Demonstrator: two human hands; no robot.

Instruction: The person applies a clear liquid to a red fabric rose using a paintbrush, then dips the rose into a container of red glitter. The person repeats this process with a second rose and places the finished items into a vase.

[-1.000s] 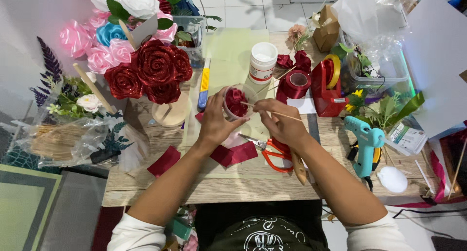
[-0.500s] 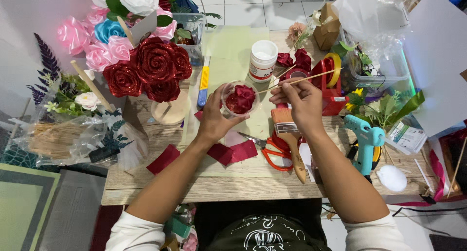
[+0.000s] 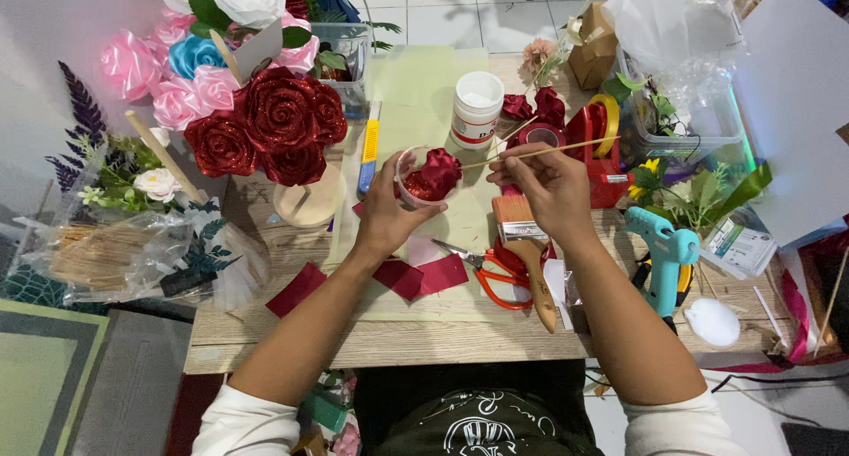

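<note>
My left hand holds a small clear plastic cup above the wooden table. A dark red fabric rose sits in the cup. My right hand pinches a thin wooden stick that runs from the rose out to the right, nearly level. A flat paintbrush lies on the table just under my right hand. Red-handled scissors and red fabric squares lie below my hands.
A bouquet of glittery red roses stands at the left with pink, blue and white flowers behind. A white glue jar, a red tape dispenser, a teal glue gun and a yellow-blue cutter lie around.
Both hands have lifted up and away from me with the cup and rose. The stick has swung from pointing down-right to lying nearly level.
</note>
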